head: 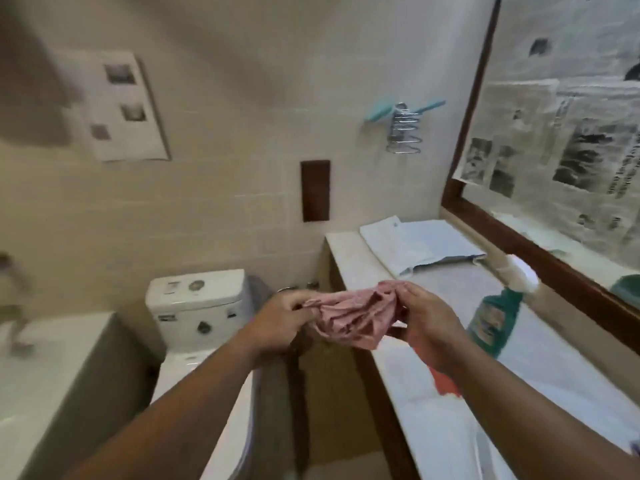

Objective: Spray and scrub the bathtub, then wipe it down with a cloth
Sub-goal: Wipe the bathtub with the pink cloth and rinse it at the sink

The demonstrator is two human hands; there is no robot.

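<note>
Likely wipe prep: left hand [284, 317] and right hand [427, 327] fingers pinch pink cloth [353, 318] left of spray bottle [495, 322]; next, fold it flat.

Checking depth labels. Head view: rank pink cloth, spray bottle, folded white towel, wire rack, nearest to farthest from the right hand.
1. pink cloth: gripped by the right hand itself.
2. spray bottle: on the counter, just right of the hand.
3. folded white towel: farther back on the counter.
4. wire rack: on the tiled wall, above and beyond the towel.
</note>
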